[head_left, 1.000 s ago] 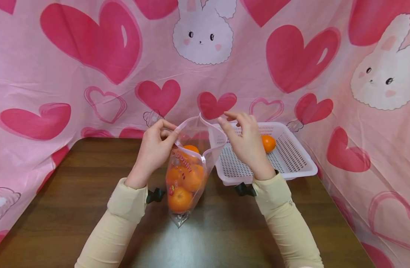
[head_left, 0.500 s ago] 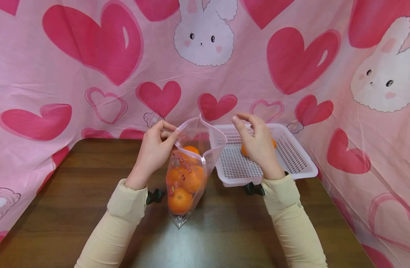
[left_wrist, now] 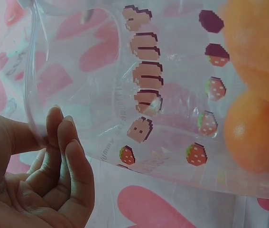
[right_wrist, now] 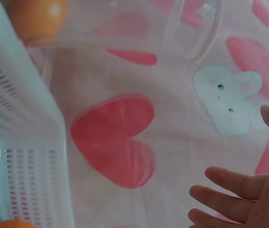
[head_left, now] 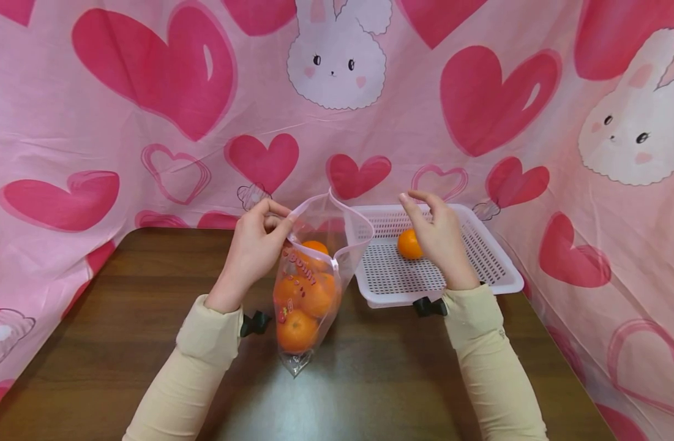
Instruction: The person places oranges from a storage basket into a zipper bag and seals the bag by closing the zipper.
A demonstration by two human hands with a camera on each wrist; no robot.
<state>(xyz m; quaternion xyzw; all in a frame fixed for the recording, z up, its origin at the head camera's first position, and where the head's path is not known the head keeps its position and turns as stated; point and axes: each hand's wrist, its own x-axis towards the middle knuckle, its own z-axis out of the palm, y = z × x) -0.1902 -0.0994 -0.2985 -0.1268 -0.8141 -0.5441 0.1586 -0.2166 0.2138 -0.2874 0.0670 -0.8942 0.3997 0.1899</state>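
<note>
My left hand (head_left: 258, 245) pinches the rim of a clear zip bag (head_left: 350, 245) with a pink edge, holding it upright with its mouth spread. Several oranges (head_left: 297, 331) fill the bag's lower part; two of these oranges (left_wrist: 255, 130) show through the printed plastic in the left wrist view. Above the white basket (head_left: 378, 300), my right hand (head_left: 442, 242) hovers with fingers apart and nothing between them. One orange (head_left: 409, 244) lies in the basket, just left of that hand and partly behind it.
The basket stands at the back right of the dark wooden table (head_left: 166, 294). A pink curtain (head_left: 403, 122) with hearts and rabbits hangs behind the table and along its sides.
My right hand has moved right, away from the bag's mouth and over the basket, uncovering the orange there. The left hand and the bag have stayed in place.
</note>
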